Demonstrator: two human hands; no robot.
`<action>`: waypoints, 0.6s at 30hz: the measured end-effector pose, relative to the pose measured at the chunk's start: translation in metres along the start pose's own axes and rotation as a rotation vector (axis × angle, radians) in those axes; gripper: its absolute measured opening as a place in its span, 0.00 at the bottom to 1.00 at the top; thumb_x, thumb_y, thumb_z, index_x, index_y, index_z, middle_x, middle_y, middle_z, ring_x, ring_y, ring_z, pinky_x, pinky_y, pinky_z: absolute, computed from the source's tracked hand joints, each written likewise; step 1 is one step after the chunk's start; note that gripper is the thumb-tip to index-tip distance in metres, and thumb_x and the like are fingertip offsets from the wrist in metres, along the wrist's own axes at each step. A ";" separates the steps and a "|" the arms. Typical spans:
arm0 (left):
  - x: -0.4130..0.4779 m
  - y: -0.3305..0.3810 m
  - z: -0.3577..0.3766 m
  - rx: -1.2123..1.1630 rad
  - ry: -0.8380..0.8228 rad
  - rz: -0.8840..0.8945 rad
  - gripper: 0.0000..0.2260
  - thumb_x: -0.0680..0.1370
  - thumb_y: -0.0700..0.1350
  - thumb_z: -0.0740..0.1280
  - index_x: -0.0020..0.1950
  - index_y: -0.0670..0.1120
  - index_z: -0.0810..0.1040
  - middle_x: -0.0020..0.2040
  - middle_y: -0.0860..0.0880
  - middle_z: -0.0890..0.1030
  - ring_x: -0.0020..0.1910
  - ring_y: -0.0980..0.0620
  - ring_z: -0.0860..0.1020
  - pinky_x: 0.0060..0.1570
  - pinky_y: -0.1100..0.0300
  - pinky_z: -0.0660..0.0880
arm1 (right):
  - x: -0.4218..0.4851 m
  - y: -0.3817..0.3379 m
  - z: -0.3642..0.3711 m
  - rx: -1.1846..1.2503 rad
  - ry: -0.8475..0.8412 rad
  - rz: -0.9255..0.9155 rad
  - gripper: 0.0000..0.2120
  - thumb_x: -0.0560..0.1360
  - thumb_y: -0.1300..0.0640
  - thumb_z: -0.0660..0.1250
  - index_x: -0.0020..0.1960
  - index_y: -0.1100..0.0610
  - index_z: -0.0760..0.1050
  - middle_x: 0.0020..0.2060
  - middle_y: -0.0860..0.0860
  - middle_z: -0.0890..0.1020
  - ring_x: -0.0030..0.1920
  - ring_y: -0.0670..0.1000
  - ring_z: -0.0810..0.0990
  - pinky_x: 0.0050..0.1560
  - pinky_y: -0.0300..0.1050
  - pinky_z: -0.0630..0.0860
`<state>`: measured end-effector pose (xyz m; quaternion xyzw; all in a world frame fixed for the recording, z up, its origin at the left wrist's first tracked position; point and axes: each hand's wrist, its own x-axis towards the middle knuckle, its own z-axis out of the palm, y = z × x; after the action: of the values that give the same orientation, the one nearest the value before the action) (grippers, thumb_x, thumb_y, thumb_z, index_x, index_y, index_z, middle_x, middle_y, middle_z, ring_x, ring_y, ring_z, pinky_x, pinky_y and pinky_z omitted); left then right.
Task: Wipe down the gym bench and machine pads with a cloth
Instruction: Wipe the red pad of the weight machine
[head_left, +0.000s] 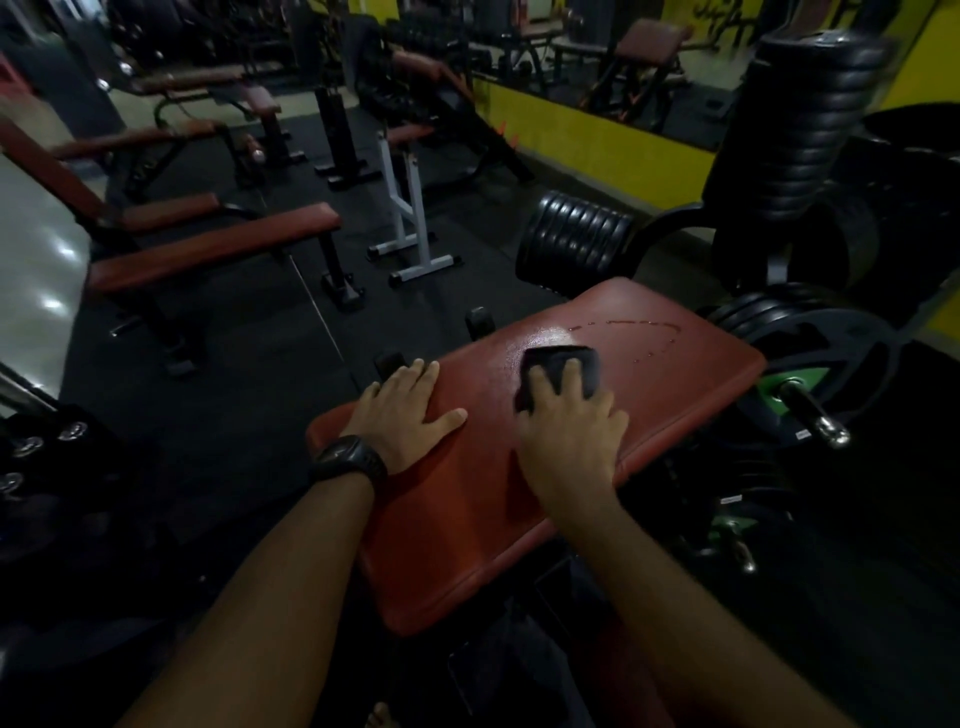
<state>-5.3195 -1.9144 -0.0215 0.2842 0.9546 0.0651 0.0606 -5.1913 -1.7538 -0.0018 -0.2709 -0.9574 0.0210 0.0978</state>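
Here the right hand (569, 431) lies flat on a dark cloth (553, 359), fingers spread and nearly straight, pressing it onto the red pad (685, 379) rather than clutching it; the folded cloth sticks out just past the fingertips; beyond it a thin wet arc (631, 326) shines on the pad; left of the cloth, the left hand (410, 410) rests palm-down on the pad's edge, fingers straight and together, holding nothing; a black watch (348, 460) sits on that wrist; right of the cloth hand, below the pad's edge, hang black plates (831, 332) and a green one (787, 385); well left of both hands stand red benches (218, 249).
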 end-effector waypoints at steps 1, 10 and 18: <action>0.001 0.000 0.000 0.007 0.003 0.000 0.38 0.80 0.69 0.51 0.84 0.50 0.48 0.84 0.49 0.50 0.82 0.50 0.51 0.80 0.45 0.50 | -0.010 -0.011 0.001 0.023 0.006 -0.065 0.28 0.82 0.43 0.55 0.80 0.48 0.56 0.79 0.56 0.59 0.66 0.62 0.71 0.59 0.59 0.72; -0.002 0.001 -0.004 0.003 -0.059 0.003 0.38 0.81 0.69 0.51 0.84 0.51 0.46 0.84 0.49 0.46 0.82 0.50 0.47 0.80 0.46 0.46 | 0.039 0.034 0.003 0.040 -0.051 -0.109 0.28 0.81 0.43 0.56 0.80 0.40 0.54 0.80 0.51 0.59 0.69 0.60 0.68 0.61 0.60 0.69; 0.000 0.000 0.001 0.034 -0.022 0.000 0.36 0.81 0.68 0.52 0.84 0.52 0.46 0.84 0.50 0.47 0.82 0.51 0.48 0.80 0.47 0.48 | -0.034 -0.009 0.007 0.039 0.071 -0.215 0.27 0.79 0.44 0.60 0.78 0.43 0.63 0.78 0.54 0.64 0.63 0.61 0.73 0.55 0.58 0.71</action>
<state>-5.3194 -1.9144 -0.0223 0.2857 0.9549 0.0455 0.0664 -5.1686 -1.7791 -0.0136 -0.1655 -0.9762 0.0194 0.1387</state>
